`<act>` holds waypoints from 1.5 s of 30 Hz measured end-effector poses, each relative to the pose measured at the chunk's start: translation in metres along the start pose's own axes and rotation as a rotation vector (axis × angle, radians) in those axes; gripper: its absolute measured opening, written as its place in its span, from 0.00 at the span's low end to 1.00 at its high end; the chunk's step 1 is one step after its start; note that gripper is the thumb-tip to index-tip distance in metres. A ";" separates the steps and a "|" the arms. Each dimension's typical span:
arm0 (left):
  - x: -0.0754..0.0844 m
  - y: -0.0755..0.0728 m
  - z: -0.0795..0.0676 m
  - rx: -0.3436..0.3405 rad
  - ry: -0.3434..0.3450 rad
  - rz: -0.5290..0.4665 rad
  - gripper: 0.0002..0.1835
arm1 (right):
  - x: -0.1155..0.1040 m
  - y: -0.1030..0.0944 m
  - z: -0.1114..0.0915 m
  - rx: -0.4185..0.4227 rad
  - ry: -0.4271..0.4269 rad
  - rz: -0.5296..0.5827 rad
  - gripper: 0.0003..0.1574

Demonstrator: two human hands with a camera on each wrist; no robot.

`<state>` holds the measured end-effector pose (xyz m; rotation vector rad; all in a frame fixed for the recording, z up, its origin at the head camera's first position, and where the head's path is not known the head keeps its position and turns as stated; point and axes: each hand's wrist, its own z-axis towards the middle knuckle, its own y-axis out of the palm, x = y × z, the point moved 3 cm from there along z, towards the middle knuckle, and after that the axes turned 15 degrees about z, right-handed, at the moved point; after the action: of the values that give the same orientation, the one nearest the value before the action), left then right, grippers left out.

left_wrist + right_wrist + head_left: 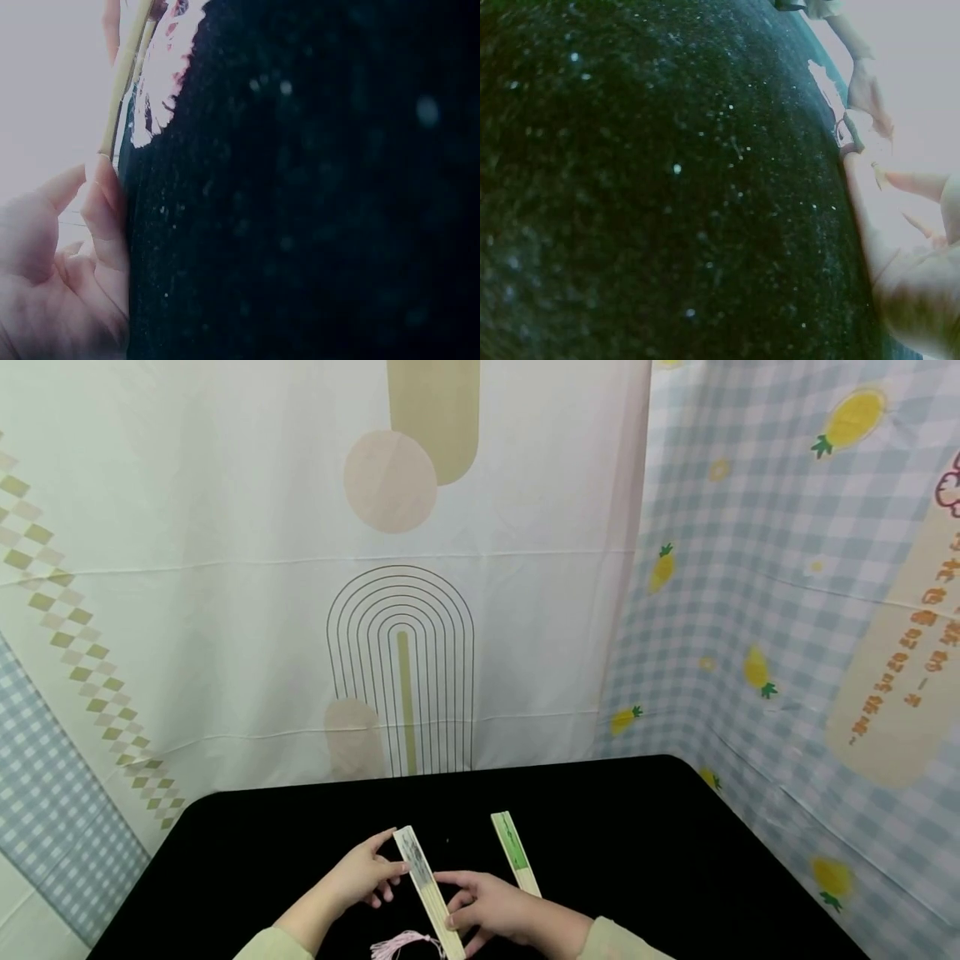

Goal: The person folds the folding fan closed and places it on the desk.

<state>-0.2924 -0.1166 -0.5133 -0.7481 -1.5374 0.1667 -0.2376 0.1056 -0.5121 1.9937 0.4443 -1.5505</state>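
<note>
Both hands hold a folded fan (422,872) with pale ribs and a grey picture near its far end, slanted over the black table. My left hand (360,870) pinches the far end, index finger at the tip and thumb on the face. Near the other end, my right hand (491,906) grips the ribs between thumb and fingers. A pink tassel (401,942) trails left from the fan's near end; the left wrist view shows this tassel (169,75) beside the fan's thin edge (124,82). Behind the right hand lies a second folded fan (513,847) with a green picture, its lower end partly hidden.
A black cloth covers the table (300,827), which has rounded far corners. Behind it hangs a white patterned curtain (247,652). A blue checked curtain (720,610) with pineapples runs along the right side.
</note>
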 end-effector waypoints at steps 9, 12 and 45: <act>-0.001 0.002 0.001 0.023 -0.020 0.054 0.47 | 0.000 0.000 0.002 -0.010 0.021 -0.018 0.41; -0.002 0.002 0.002 0.022 -0.022 0.056 0.48 | 0.001 0.000 0.003 -0.011 0.026 -0.024 0.42; 0.003 0.002 0.002 0.014 -0.026 0.060 0.47 | -0.012 -0.002 0.004 0.133 0.070 -0.332 0.36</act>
<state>-0.2929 -0.1125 -0.5119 -0.7842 -1.5375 0.2323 -0.2446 0.1057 -0.5021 2.1638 0.7500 -1.7499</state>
